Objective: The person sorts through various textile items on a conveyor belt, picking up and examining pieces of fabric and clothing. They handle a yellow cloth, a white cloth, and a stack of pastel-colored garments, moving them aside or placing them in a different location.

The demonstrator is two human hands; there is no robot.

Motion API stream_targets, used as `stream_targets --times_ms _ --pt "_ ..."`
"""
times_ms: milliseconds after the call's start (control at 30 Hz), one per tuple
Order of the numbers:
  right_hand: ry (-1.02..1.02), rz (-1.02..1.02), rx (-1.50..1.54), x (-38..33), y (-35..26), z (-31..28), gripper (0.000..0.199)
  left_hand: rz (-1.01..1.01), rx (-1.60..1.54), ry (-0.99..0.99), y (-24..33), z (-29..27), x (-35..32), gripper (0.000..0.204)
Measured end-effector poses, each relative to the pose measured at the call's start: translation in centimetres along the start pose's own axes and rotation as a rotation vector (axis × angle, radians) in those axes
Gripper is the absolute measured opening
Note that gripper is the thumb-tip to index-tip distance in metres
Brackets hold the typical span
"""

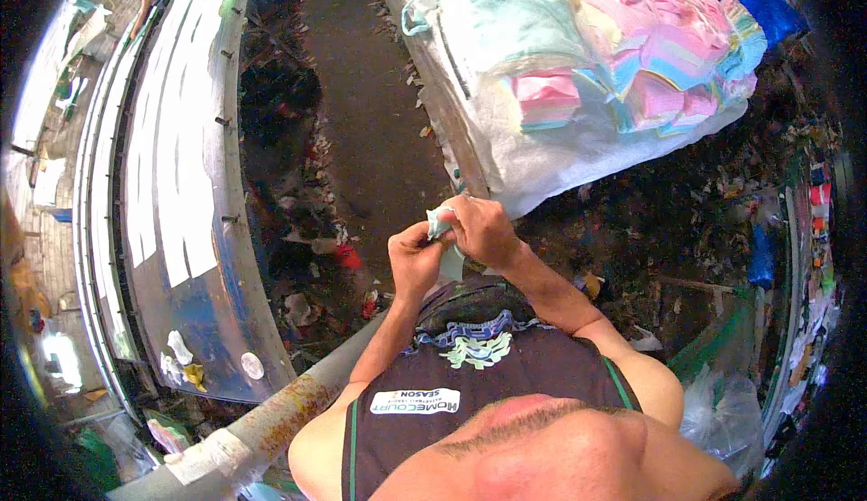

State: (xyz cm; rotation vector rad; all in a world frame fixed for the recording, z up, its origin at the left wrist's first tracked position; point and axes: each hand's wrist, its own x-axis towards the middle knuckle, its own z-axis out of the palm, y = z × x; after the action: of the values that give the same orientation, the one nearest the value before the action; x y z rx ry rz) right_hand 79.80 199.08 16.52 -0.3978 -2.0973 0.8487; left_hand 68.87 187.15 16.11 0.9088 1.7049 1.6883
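Close in front of my chest, both hands come together over a small pale mint-green strip of cloth (438,224). My left hand (414,260) pinches it between thumb and fingers. From the other side, my right hand (489,233) is closed on it, its fingers curled and partly hiding the cloth. A pale tail hangs down below the hands. Just beyond them, at the upper right, is the corner of a white-covered table (542,176). On it lie a mint-green cloth bundle (510,27) and stacked pink, yellow and blue cloth pieces (664,40).
A long, shiny work surface (208,311) with white strips runs along the left. A rusty grey pipe (289,411) slants across the lower left. Scraps litter the dark floor (361,94). A clear plastic bag (722,415) lies at the lower right.
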Motion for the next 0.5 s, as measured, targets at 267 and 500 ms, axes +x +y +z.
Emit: stream_targets --times_ms 267,500 --pt "-0.134 -0.091 0.015 9.6 -0.4 9.8 0.024 0.047 0.202 0.159 0.2 -11.1 7.1 0.013" --pt "-0.066 -0.277 -0.030 20.3 -1.2 19.8 0.017 -0.065 -0.105 0.196 -0.1 -20.8 12.9 0.027"
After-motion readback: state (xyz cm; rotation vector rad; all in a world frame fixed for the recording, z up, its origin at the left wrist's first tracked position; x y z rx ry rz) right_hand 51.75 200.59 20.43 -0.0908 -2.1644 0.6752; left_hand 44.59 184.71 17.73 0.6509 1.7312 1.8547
